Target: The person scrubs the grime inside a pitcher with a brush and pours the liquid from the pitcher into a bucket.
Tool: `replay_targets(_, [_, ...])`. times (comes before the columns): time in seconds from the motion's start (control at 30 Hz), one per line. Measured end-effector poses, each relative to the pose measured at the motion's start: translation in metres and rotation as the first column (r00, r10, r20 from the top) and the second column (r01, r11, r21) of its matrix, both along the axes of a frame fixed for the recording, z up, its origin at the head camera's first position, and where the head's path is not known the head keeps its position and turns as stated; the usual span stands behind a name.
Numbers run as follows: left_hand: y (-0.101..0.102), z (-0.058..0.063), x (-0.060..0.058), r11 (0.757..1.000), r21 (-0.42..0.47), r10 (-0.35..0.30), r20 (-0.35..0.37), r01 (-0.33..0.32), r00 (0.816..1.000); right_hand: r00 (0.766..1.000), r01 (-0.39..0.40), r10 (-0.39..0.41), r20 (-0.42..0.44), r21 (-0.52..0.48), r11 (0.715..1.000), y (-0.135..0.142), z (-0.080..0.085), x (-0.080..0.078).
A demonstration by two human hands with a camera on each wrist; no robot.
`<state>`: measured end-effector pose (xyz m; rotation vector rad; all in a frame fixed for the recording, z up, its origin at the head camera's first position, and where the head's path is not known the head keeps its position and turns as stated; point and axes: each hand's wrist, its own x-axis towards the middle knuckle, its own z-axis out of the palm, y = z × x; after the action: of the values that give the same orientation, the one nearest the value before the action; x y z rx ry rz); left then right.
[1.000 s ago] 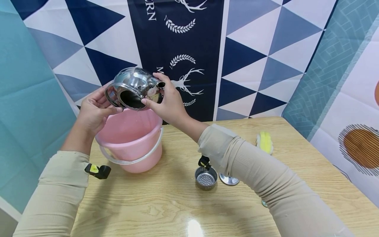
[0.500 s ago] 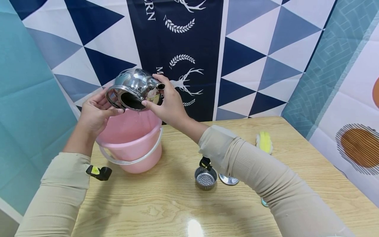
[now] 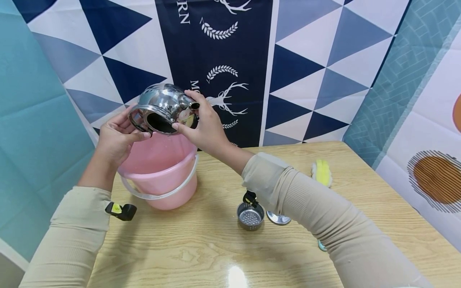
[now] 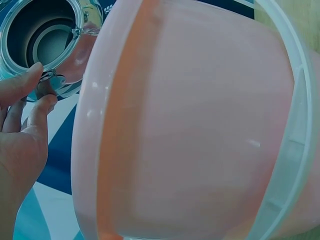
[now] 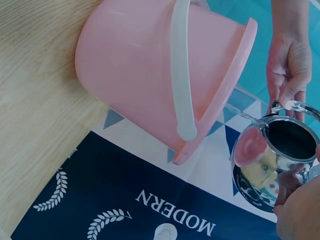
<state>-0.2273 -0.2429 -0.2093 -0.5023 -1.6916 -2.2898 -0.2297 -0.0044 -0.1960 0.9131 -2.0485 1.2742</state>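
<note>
A shiny steel teapot (image 3: 158, 98) is held tipped over the pink bucket (image 3: 158, 186), its round mouth facing down toward me. My left hand (image 3: 114, 138) grips the handle (image 3: 134, 119) between thumb and fingers. On the other side, my right hand (image 3: 207, 128) grasps the teapot's body beside the spout (image 3: 195, 105), with the thumb at the mouth's rim. In the right wrist view a thin stream of water (image 5: 245, 115) runs from the rim toward the bucket. The teapot's underside is hidden from the head view.
A perforated steel strainer (image 3: 251, 218) stands on the wooden table (image 3: 194, 248), beside a round metal lid (image 3: 278, 219) partly covered by the right sleeve. A yellow-and-white sponge (image 3: 321, 173) lies farther right. Near the right forearm a small pale green object (image 3: 322, 246) peeks out. Patterned cloth hangs behind.
Both hands and the teapot have stayed nearly in place, with the teapot a touch lower than one second ago. The left forearm has shifted slightly right.
</note>
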Motion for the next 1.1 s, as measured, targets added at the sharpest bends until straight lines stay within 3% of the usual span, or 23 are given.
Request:
replay_targets(0.57, [0.0028,0.0056,0.0021,1.000,0.025,0.008,-0.011,-0.008,1.000,0.999,-0.011,0.011,-0.035,-0.010,1.000,0.0007,0.0034,0.0030])
replay_targets(0.87, [0.0050,0.0059,0.0062,0.997,-0.033,0.069,0.000,-0.069,0.998,0.999,-0.015,0.015,-0.044,-0.010,1.000,0.0017,0.0022,0.0024])
replay_targets(1.1, [0.0051,0.0058,0.0075,0.996,-0.055,0.073,-0.025,-0.075,0.997,0.998,-0.011,0.010,-0.064,-0.008,1.000,0.0021,0.0013,0.0032])
